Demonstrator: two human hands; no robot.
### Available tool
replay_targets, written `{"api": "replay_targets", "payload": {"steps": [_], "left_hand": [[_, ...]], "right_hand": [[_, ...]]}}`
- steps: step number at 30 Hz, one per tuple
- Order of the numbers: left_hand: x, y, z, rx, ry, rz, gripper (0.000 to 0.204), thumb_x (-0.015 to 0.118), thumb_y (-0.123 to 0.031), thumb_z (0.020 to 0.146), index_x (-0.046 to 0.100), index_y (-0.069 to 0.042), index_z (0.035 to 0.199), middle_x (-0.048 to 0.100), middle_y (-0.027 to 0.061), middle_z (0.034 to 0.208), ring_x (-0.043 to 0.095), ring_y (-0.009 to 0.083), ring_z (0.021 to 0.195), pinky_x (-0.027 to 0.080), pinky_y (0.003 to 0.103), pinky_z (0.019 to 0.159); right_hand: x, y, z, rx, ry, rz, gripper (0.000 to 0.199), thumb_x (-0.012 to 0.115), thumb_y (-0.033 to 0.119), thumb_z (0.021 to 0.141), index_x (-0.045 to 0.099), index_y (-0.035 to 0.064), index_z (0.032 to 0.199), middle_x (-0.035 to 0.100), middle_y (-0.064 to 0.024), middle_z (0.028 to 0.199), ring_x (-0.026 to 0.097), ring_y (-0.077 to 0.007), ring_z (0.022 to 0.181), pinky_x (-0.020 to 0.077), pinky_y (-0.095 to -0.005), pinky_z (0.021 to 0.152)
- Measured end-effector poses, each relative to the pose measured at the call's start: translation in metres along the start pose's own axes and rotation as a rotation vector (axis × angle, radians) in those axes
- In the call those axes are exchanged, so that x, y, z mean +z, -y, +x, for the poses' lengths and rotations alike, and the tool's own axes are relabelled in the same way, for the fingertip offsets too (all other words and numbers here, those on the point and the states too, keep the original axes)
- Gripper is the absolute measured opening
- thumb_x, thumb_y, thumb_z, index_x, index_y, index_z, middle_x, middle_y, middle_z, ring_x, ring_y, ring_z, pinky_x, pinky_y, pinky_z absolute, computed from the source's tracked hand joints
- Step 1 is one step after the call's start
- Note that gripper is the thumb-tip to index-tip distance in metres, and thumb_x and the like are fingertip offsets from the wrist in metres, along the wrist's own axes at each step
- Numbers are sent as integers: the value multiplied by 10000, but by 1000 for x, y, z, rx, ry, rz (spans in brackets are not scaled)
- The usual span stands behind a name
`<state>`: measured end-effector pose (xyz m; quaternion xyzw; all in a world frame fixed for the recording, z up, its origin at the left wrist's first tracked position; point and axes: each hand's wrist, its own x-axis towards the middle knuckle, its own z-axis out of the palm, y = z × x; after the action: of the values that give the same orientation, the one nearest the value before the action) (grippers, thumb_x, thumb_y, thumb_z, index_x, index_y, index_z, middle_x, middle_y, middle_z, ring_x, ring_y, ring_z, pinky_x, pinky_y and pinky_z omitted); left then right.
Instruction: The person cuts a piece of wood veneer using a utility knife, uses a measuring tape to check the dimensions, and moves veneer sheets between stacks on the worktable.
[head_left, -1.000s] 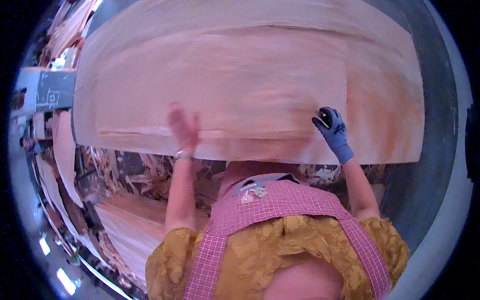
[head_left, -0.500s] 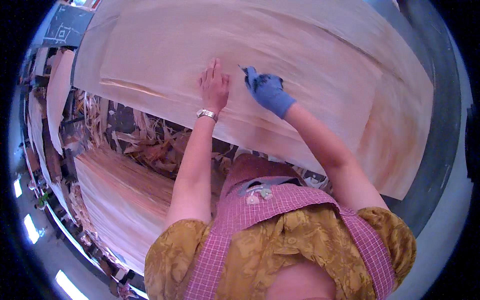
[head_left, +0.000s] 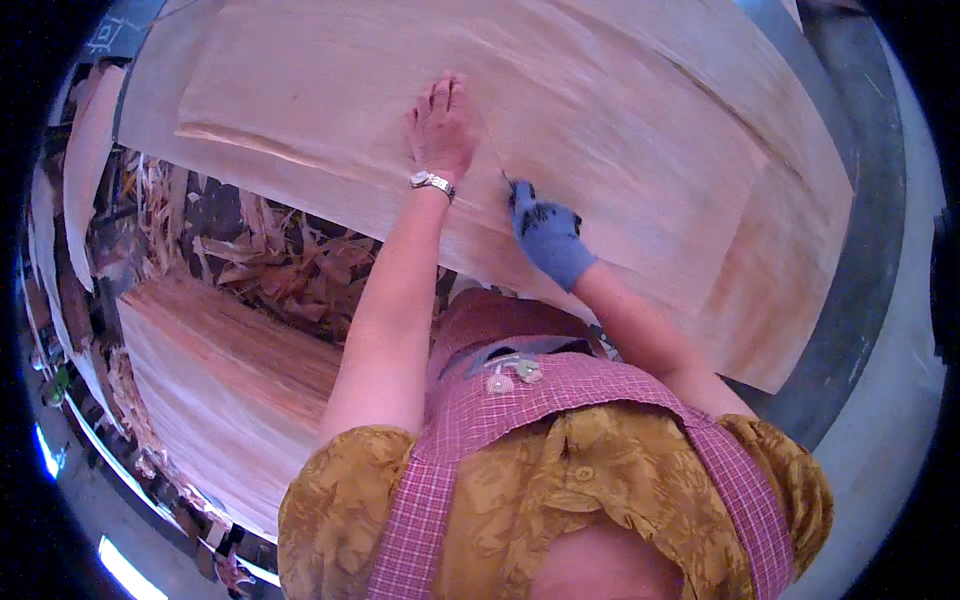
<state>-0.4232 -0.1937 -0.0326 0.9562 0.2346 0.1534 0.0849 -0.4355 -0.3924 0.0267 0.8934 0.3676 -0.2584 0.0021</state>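
A broad, pale pinkish wood veneer sheet (head_left: 330,90) lies before me, on top of other sheets. My left hand (head_left: 441,130), bare and with a metal watch (head_left: 432,183) at the wrist, lies flat on it, fingers stretched out. Just right of it and nearer to me, my right hand (head_left: 548,235) in a blue, dark-stained glove is closed round a small knife; its tip (head_left: 507,178) touches the sheet and the handle is hidden. A thin dark line runs across the veneer from the tip, away from me.
A stack of veneer sheets (head_left: 220,390) stands at the lower left. Torn veneer scraps (head_left: 290,270) heap up between it and the work surface. A dark table edge (head_left: 860,290) curves along the right. More veneer strips (head_left: 90,180) hang at the far left.
My right hand has drawn the knife toward me and slightly right, leaving the thin line behind it. My left hand has shifted a little farther off and to the right.
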Motion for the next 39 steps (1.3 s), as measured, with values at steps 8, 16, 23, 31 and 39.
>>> {"api": "replay_targets", "payload": {"steps": [8, 16, 23, 31, 39], "left_hand": [[17, -75, -30, 22, -65, -42, 536, 575, -181, 806, 499, -161, 1336, 488, 24, 1376, 432, 267, 1270, 312, 508, 1050], [15, -96, -39, 56, -127, -11, 470, 535, -210, 859, 527, -180, 1328, 511, 31, 1361, 432, 267, 1271, 311, 498, 1060], [22, -96, -40, 78, -147, 27, 474, 509, -219, 883, 505, -188, 1356, 490, 25, 1397, 428, 264, 1279, 289, 472, 1081], [19, -106, -58, -4, -89, -3, 466, 499, -212, 882, 508, -165, 1345, 482, 39, 1400, 418, 259, 1296, 235, 514, 1108], [27, -114, -57, -33, -99, -98, 453, 562, -177, 826, 531, -81, 1267, 492, 111, 1366, 449, 272, 1269, 250, 555, 1099]], "right_hand": [[23, -43, -33, -125, -75, -189, 256, 434, 238, 960, 428, 76, 1159, 671, -150, 668, 674, -280, 547, 464, -489, 400], [2, -180, -127, -277, 22, -64, 141, 488, 137, 888, 504, 101, 1024, 652, -134, 664, 668, -312, 589, 482, -450, 445], [2, -352, -224, -364, -19, -123, 198, 507, 198, 899, 581, 147, 1075, 640, -112, 688, 633, -319, 606, 484, -456, 515], [-54, -434, -196, -450, -174, -248, 203, 597, 246, 885, 624, 144, 1058, 645, -92, 957, 632, -296, 794, 502, -413, 645], [-108, -125, 143, -773, -279, -204, 216, 518, 253, 944, 558, 133, 1119, 647, -127, 937, 650, -311, 886, 516, -438, 687]]}}
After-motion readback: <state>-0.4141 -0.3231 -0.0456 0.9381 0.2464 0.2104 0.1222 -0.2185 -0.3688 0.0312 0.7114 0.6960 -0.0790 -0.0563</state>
